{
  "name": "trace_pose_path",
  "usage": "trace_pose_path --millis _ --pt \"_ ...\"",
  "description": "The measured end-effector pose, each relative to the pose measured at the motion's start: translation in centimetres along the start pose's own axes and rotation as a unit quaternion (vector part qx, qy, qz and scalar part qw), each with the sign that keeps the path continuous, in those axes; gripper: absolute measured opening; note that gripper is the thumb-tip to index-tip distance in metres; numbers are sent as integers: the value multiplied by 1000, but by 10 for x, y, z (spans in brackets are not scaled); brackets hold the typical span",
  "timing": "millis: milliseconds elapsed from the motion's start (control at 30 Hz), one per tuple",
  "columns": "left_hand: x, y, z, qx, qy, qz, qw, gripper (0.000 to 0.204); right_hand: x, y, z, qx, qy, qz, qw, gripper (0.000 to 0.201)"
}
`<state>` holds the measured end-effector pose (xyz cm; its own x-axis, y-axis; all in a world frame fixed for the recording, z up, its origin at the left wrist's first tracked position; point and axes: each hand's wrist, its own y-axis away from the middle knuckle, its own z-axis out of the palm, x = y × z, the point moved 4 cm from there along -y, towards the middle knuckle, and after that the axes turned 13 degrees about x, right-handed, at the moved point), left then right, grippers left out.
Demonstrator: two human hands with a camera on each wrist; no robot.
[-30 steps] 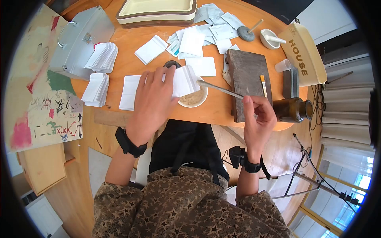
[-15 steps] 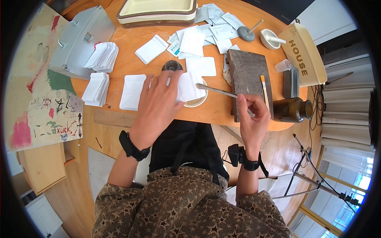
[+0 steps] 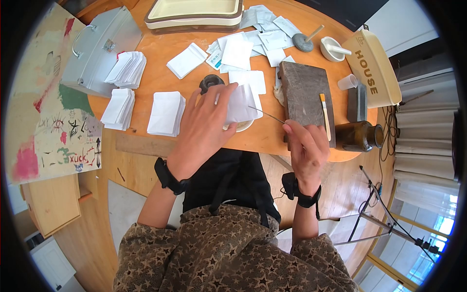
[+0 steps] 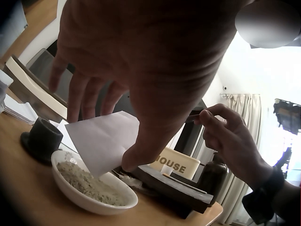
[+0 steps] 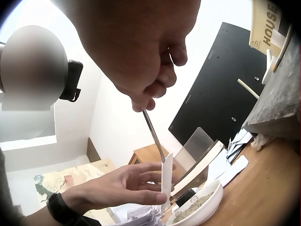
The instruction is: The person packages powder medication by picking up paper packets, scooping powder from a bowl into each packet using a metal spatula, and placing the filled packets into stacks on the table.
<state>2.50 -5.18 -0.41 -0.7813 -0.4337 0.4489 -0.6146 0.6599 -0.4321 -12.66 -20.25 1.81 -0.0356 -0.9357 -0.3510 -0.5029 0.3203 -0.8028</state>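
A white paper packet [image 3: 242, 104] is held by my left hand [image 3: 202, 119] between thumb and fingers, above a white bowl [image 4: 89, 200] of greyish-beige powder [image 4: 87, 184]. My right hand [image 3: 310, 148] pinches a thin metal spatula [image 5: 153, 133]; its far end meets the packet's upper edge in the right wrist view, and whether it is inside the packet I cannot tell. In the left wrist view the packet [image 4: 107, 140] hangs tilted with its lower corner over the bowl. A dark round object [image 3: 211, 82] stands just beyond my left fingers.
Stacks of white packets [image 3: 165, 113] lie left of my left hand. To the right are a dark slab [image 3: 305, 92] with a brush [image 3: 325, 114], a brown jar [image 3: 357, 136] and a mortar [image 3: 332, 49]. Scattered sachets [image 3: 272, 40] and a cream tray [image 3: 194, 14] lie farther back.
My left hand has shifted right with the packet, uncovering more of the nearby stack. The packet now faces upward more broadly, and the spatula has turned, its far end lower at the packet.
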Motion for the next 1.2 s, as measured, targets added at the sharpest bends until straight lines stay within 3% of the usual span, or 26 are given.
trace_pose_path --millis 100,200,267,400,467,667,900,967,1000,1067,1200 --pt "0 -1 -1 -2 0 -5 1000 72 2 1 0 -6 0 -5 1000 19" --pt "-1 -1 -1 2 4 -2 1000 73 7 4 -1 -30 -11 46 998 18" --pt "-3 -1 0 0 5 -10 1000 73 12 4 -4 -1 -62 151 987 11" --pt "-5 1 2 0 -1 -20 1000 75 19 6 -5 16 -88 230 969 4" --pt "-5 2 2 4 -1 -15 1000 75 23 9 -7 21 -122 316 941 8" --pt "-6 4 1 0 -3 -15 1000 75 31 15 -8 34 -115 340 933 13" --pt "-2 5 0 -16 2 -33 999 73 27 11 -9 37 -97 332 938 10" --pt "0 5 0 -12 3 -29 1000 73 17 5 -8 23 -46 212 976 5" --pt "1 5 -1 -8 3 -25 1000 72 17 5 -8 24 -46 212 976 5" --pt "1 5 -2 -9 9 -26 1000 74 12 4 -6 -10 -25 136 990 10" --pt "2 4 -2 -3 21 -17 1000 75 10 3 -3 -25 8 95 995 14"
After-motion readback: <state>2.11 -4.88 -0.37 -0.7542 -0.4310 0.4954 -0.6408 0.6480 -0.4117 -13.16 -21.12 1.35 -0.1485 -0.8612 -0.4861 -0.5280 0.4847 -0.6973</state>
